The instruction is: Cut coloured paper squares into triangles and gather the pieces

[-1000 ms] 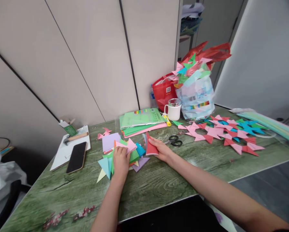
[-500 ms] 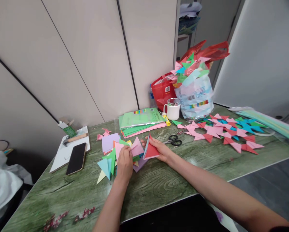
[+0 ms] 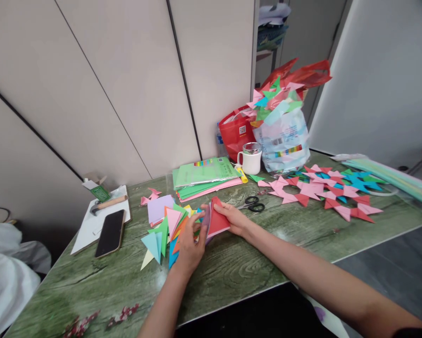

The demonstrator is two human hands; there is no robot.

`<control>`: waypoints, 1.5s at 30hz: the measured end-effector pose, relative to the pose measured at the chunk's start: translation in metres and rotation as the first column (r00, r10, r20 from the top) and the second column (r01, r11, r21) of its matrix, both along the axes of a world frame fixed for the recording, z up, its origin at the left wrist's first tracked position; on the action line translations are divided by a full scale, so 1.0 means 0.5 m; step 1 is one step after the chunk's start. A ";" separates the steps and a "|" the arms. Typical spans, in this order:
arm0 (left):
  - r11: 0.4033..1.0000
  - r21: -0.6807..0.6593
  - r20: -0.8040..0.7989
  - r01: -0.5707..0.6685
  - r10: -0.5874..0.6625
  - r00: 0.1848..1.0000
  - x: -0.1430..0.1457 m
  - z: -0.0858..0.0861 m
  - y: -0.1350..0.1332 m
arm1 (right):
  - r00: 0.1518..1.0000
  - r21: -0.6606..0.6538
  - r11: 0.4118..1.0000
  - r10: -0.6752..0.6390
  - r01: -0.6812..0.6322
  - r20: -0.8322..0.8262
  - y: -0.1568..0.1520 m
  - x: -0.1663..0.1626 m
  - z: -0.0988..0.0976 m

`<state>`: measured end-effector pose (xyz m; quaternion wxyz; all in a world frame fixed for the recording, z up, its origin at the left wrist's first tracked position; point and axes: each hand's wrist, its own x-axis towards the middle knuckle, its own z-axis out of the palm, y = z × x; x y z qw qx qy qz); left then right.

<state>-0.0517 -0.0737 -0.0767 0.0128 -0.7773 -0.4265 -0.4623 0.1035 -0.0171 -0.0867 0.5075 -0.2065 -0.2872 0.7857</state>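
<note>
My right hand point(image 3: 235, 218) is closed on the right side of a red folded paper piece point(image 3: 218, 219), which stands tilted above the table; layers show along its left edge. My left hand point(image 3: 190, 240) is beside that edge, thumb and fingers apart and slightly blurred; whether it touches the paper I cannot tell. Under and left of this hand lie loose folded paper pieces: a pink one point(image 3: 173, 221), a light-blue one point(image 3: 153, 246), a green one point(image 3: 164, 230) and others in orange, yellow and blue. Purple paper squares point(image 3: 159, 209) lie just behind them.
Black-handled scissors point(image 3: 254, 204) lie beyond my right hand. Behind are paper packs point(image 3: 206, 172), a white mug point(image 3: 251, 162) and a plastic bag point(image 3: 285, 141) of folded pieces. Joined pink and red paper shapes point(image 3: 313, 188) spread rightward. A phone point(image 3: 110, 233) and hammer point(image 3: 108, 203) lie left.
My left hand has let go of a pink folded piece, now among the pile, and has moved right to the red paper's edge. My right hand keeps hold of the red paper.
</note>
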 end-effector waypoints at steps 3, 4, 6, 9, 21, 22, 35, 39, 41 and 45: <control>0.994 -0.030 -0.008 -0.108 0.107 0.994 -0.013 0.011 0.005 | 1.000 -0.017 1.000 -0.011 0.011 -0.011 0.004 -0.001 -0.004; 0.983 -0.036 -0.005 -0.178 0.178 0.984 -0.022 0.016 0.010 | 1.000 -0.026 1.000 -0.018 0.017 -0.016 0.007 0.000 -0.007; 0.935 -0.054 0.000 -0.351 0.352 0.936 -0.045 0.026 0.023 | 0.999 -0.042 0.999 -0.034 0.033 -0.026 0.014 0.002 -0.012; 0.837 -0.119 -0.067 -0.534 0.529 0.846 -0.088 0.034 0.042 | 0.998 -0.062 0.997 -0.048 0.045 -0.038 0.024 0.006 -0.020; 0.719 -0.291 -0.279 -0.631 0.567 0.775 -0.135 0.016 0.071 | 0.997 -0.059 0.998 -0.015 0.010 -0.077 0.029 0.007 -0.028; 0.713 -0.295 -0.287 -0.636 0.569 0.771 -0.135 0.015 0.071 | 0.996 -0.053 0.999 -0.013 0.008 -0.083 0.029 0.006 -0.028; 0.890 0.016 -0.088 -0.456 0.455 0.886 -0.081 0.020 0.043 | 0.989 0.073 0.991 0.119 -0.113 -0.088 0.012 0.007 -0.013; 0.960 0.066 -0.088 -0.272 0.277 0.957 -0.050 0.001 0.031 | 0.990 0.079 0.989 0.130 -0.125 -0.061 0.010 0.007 -0.016; 0.972 0.079 -0.075 -0.220 0.226 0.971 -0.036 -0.004 0.025 | 0.990 0.068 0.989 0.132 -0.129 -0.040 0.009 0.007 -0.018; 0.987 0.061 -0.047 -0.149 0.152 0.987 -0.019 0.002 0.011 | 0.994 0.034 0.993 0.111 -0.111 0.001 0.008 0.005 -0.018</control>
